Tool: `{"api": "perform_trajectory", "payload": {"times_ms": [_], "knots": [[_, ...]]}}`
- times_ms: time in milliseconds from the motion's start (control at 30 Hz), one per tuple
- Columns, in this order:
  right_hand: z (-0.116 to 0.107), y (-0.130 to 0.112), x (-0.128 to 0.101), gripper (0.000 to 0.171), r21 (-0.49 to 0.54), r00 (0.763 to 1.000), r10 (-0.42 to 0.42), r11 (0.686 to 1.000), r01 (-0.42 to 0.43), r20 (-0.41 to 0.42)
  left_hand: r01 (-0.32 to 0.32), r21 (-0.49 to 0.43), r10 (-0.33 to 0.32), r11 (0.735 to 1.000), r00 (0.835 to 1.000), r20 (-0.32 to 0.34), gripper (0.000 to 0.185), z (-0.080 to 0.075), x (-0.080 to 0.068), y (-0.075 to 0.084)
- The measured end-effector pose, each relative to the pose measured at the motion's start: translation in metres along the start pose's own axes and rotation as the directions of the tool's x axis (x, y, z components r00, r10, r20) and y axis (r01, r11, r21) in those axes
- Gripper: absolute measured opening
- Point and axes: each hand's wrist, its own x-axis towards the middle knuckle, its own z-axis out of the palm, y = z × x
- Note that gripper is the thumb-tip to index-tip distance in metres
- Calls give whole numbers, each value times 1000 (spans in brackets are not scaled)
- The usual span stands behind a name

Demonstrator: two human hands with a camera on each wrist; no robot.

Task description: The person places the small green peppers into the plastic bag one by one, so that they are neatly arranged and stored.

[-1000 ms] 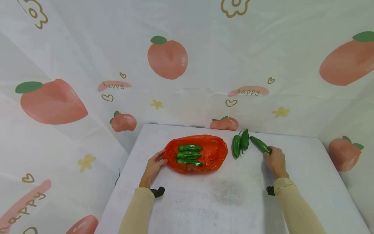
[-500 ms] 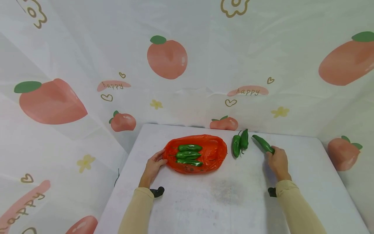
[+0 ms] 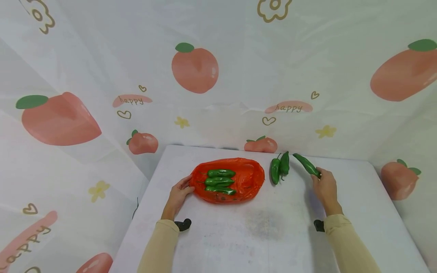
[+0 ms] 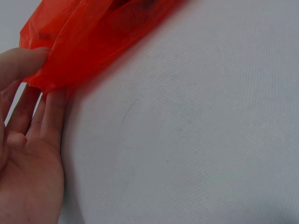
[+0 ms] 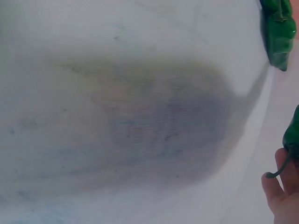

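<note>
Grasping a green pepper [image 3: 307, 165] – right hand [image 3: 326, 187]; left hand [image 3: 177, 195] pinches the red bag [image 3: 247, 178] edge

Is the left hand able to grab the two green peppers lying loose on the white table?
Probably not easily: the left hand holds the red plastic bag's far edge, and the bag lies between it and the two green peppers.

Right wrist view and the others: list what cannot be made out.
- Right wrist: held pepper cut off by the frame edge; grip of the right hand mostly outside.
- Left wrist: inside of the red bag cut off at the top edge; peppers unseen.
- Head: right hand's fingers too small to read.
</note>
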Motion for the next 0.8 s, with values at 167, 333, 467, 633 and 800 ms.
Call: {"api": "perform_trajectory", "payload": {"times_ms": [167,333,467,633,800], "knots": [[-3,-7,-2,40,14,995,-75,997,76,-60,0,-2,0,1000,1000,-7,54,0,0,1],[-7,-17,-2,38,24,984,-128,991,131,-122,-12,-16,12,1000,1000,-2,53,1,-2,1],[-9,-24,-1,39,23,978,-150,988,155,-142,-10,-11,10,1000,1000,-8,52,2,-2,1],[-10,-31,-1,39,33,971,-177,982,184,-162,-23,3,23,1000,1000,-6,53,1,0,0],[-13,-39,-2,38,39,960,-211,974,222,-182,-28,3,28,1000,1000,-1,53,0,2,-2]]}}
